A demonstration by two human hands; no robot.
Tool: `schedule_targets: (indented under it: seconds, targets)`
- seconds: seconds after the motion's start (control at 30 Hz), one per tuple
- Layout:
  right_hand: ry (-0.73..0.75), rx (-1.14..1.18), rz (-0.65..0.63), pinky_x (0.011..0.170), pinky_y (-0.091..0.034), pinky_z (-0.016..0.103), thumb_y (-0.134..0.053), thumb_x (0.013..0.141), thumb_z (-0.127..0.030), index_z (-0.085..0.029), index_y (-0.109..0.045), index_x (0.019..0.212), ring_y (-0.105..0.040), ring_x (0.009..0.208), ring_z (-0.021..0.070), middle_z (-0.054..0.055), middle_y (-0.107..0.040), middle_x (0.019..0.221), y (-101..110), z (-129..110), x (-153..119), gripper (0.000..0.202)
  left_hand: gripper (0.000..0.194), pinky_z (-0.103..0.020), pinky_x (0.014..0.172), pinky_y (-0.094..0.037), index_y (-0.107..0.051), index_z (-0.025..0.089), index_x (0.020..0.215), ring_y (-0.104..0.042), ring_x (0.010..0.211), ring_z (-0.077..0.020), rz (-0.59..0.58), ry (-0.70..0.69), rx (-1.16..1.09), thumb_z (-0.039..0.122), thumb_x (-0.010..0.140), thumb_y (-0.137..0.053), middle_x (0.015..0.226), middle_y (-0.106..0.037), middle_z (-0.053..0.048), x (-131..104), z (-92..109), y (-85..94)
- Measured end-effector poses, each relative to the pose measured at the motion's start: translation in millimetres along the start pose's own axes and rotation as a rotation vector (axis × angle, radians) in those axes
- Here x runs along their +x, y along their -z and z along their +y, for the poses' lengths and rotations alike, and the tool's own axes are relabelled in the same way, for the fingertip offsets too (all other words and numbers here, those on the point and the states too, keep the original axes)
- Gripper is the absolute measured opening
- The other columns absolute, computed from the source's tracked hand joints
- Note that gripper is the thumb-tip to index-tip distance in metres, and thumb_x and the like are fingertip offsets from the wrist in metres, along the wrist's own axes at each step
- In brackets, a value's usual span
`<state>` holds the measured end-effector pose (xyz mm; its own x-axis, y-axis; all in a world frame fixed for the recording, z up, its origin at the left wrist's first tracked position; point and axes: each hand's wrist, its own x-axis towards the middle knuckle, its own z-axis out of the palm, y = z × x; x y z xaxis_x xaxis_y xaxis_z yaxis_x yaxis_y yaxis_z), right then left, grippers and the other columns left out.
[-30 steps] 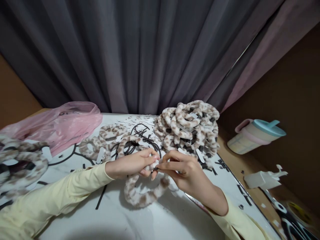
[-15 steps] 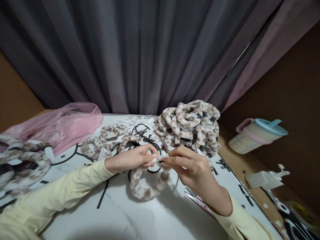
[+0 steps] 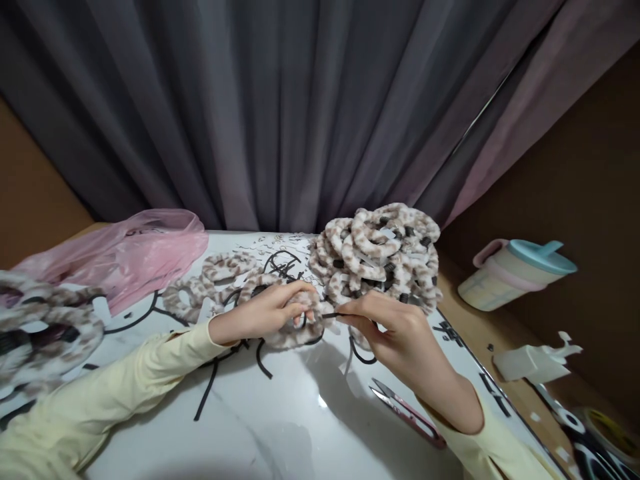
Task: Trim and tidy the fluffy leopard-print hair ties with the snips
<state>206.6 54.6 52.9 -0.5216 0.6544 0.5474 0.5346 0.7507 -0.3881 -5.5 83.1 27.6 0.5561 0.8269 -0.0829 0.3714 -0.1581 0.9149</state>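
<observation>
Over the middle of the white table, my left hand (image 3: 275, 310) is closed on a fluffy white-and-brown spotted ring (image 3: 290, 339), whose plush hangs below the fingers. To its right, my right hand (image 3: 405, 333) pinches the end of a short black cord (image 3: 331, 315) between thumb and fingertips. The cord's other end meets the plush by my left fingers; how it is joined there is hidden. Thread snips (image 3: 407, 413) with reddish handles lie on the table below my right hand. More black cord (image 3: 206, 390) lies loose around the left wrist.
A heap of similar plush rings (image 3: 385, 250) stands at the back right, with more rings (image 3: 55, 327) at the left. A pink plastic bag (image 3: 125, 250) lies behind those. On the right ledge are a lidded cup (image 3: 515, 273), a white bottle (image 3: 535, 360) and black-handled scissors (image 3: 595, 460).
The plush ring has swung up and gathered under my left hand. My right hand has moved slightly right, drawing the black cord out straight, and the snips are now uncovered.
</observation>
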Motion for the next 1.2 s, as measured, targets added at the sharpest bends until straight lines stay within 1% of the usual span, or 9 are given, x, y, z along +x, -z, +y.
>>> schedule_targets:
  seconds: [0.17, 0.27, 0.37, 0.5, 0.57, 0.73, 0.83, 1.07, 1.2]
  targets:
    - [-0.034, 0.037, 0.016, 0.06, -0.045, 0.024, -0.051, 0.083, -0.01, -0.017, -0.063, 0.078, -0.061, 0.068, 0.0152, 0.004, -0.067, 0.073, -13, 9, 0, 0.015, 0.022, -0.018, 0.048, -0.028, -0.056, 0.015, 0.087, -0.044, 0.055, -0.0081, -0.145, 0.122, -0.344, 0.036, 0.082, -0.052, 0.065, -0.057, 0.002, 1, 3, 0.7]
    - [-0.071, 0.103, 0.074, 0.062, -0.046, 0.023, -0.051, 0.082, -0.01, -0.017, -0.062, 0.079, -0.063, 0.071, 0.0153, 0.005, -0.068, 0.078, -22, 12, 0, 0.013, 0.016, -0.018, 0.052, -0.031, -0.056, 0.013, 0.081, -0.049, 0.06, -0.0084, -0.175, 0.209, -0.564, 0.029, 0.078, -0.057, 0.069, -0.06, -0.001, -1, 7, 0.9]
    - [-0.08, 0.162, 0.062, 0.059, -0.045, 0.021, -0.053, 0.082, -0.012, -0.017, -0.062, 0.078, -0.062, 0.066, 0.0139, 0.005, -0.067, 0.074, -26, 12, -1, 0.011, 0.012, -0.019, 0.061, -0.037, -0.058, 0.012, 0.079, -0.054, 0.069, -0.0105, -0.134, 0.256, -0.696, 0.014, 0.067, -0.061, 0.073, -0.061, -0.002, -2, 11, -0.5]
    - [-0.055, 0.178, 0.021, 0.058, -0.043, 0.02, -0.053, 0.082, -0.009, -0.016, -0.063, 0.079, -0.06, 0.064, 0.0126, 0.004, -0.065, 0.07, -27, 8, -2, 0.012, 0.013, -0.02, 0.065, -0.04, -0.062, 0.012, 0.078, -0.056, 0.076, -0.0136, -0.104, 0.258, -0.683, 0.012, 0.065, -0.058, 0.078, -0.063, -0.004, -2, 13, -4.2]
    - [-0.027, 0.179, 0.01, 0.057, -0.041, 0.02, -0.052, 0.082, -0.008, -0.016, -0.063, 0.079, -0.058, 0.063, 0.012, 0.003, -0.063, 0.07, -27, 6, -3, 0.014, 0.01, -0.021, 0.067, -0.04, -0.062, 0.013, 0.078, -0.055, 0.076, -0.0135, -0.091, 0.238, -0.644, 0.02, 0.071, -0.06, 0.077, -0.062, -0.003, -1, 13, -6.8]
    - [0.006, 0.209, -0.03, 0.056, -0.041, 0.02, -0.05, 0.082, -0.006, -0.014, -0.063, 0.081, -0.056, 0.061, 0.0118, 0.003, -0.062, 0.068, -28, 3, -4, 0.015, 0.026, -0.019, 0.06, -0.037, -0.058, 0.015, 0.087, -0.054, 0.069, -0.0113, -0.043, 0.186, -0.456, 0.039, 0.078, -0.059, 0.073, -0.062, 0.0, 0, 8, -12.3]
    - [0.017, 0.188, -0.017, 0.059, -0.043, 0.021, -0.047, 0.083, -0.006, -0.014, -0.063, 0.083, -0.058, 0.065, 0.013, 0.005, -0.064, 0.073, -26, 4, -4, 0.018, 0.028, -0.018, 0.056, -0.035, -0.055, 0.017, 0.095, -0.056, 0.069, -0.0121, -0.057, 0.185, -0.449, 0.04, 0.079, -0.058, 0.075, -0.064, -0.001, 0, 7, -12.2]
    - [0.017, 0.162, 0.013, 0.061, -0.046, 0.022, -0.047, 0.087, -0.012, -0.016, -0.063, 0.085, -0.06, 0.068, 0.0133, 0.006, -0.065, 0.076, -22, 4, -2, 0.017, 0.015, -0.022, 0.073, -0.041, -0.058, 0.015, 0.087, -0.058, 0.077, -0.0139, -0.012, 0.19, -0.495, 0.027, 0.078, -0.057, 0.079, -0.062, 0.0, 0, 11, -11.6]
    - [0.008, 0.176, 0.018, 0.061, -0.046, 0.022, -0.048, 0.085, -0.011, -0.015, -0.063, 0.085, -0.06, 0.068, 0.0133, 0.005, -0.065, 0.075, -21, 1, -2, 0.016, 0.022, -0.023, 0.074, -0.041, -0.058, 0.015, 0.086, -0.056, 0.083, -0.0146, 0.034, 0.151, -0.442, 0.035, 0.08, -0.055, 0.085, -0.061, -0.001, -2, 12, -12.9]
